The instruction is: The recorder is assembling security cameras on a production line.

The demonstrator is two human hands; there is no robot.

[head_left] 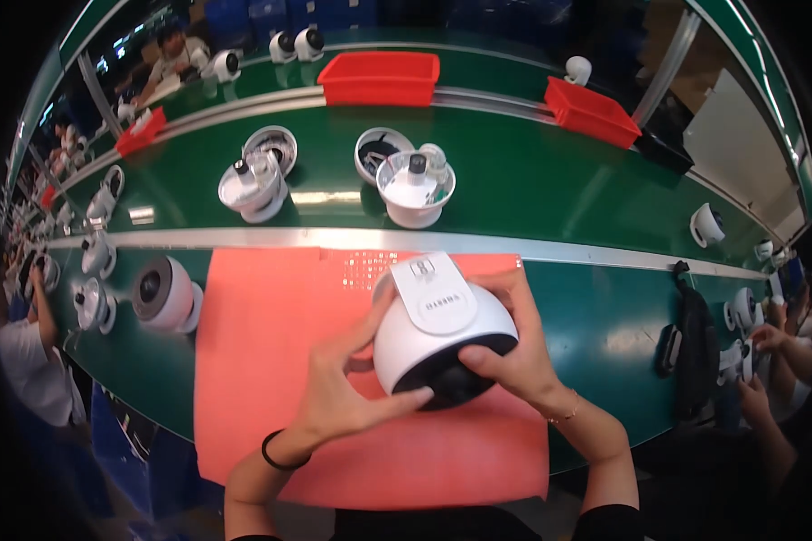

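Between my two hands is a round white security camera (397,341) with a black front, tilted so the black face points down toward me. Its flat white base (435,293) is uppermost. My left hand (338,383) grips the left side, thumb on the black face. From the right, my right hand (519,361) wraps round the shell, its thumb also pressing the black part. Most fingers of both hands are hidden behind the camera. It is held over a pink mat (271,361) on the green bench.
Left of the mat stands another white camera (167,293). Opened camera housings (415,194) sit on the green conveyor beyond a metal rail (334,238). Red bins (379,79) line the back. A black bag (695,343) lies at right, near a co-worker's hands (758,361).
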